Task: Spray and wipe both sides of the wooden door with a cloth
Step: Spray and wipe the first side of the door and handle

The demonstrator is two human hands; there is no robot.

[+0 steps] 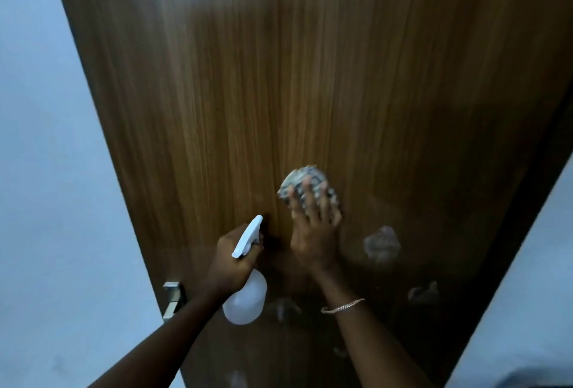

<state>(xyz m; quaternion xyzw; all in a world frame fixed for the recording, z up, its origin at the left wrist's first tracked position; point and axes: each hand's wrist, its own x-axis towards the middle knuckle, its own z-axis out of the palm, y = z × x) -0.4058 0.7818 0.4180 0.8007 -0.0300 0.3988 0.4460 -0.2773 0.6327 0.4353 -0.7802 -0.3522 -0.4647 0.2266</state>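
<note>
left hand (231,259) grips smooth white spray bottle (246,300) | right hand (313,232) flat, pressing crumpled patterned cloth (305,181) on wood-grain door (279,77)

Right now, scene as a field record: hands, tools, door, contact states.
left hand: grips the spray bottle at its neck, nozzle toward the door
right hand: fingers spread, presses the cloth flat on the door
cloth: bunched, patterned, in contact with the door
door: brown wood grain, glossy, reflects the cloth and the hands
door handle: metal, at the door's left edge, untouched
bracelet: on the right wrist
wall: pale, left of the door
</note>
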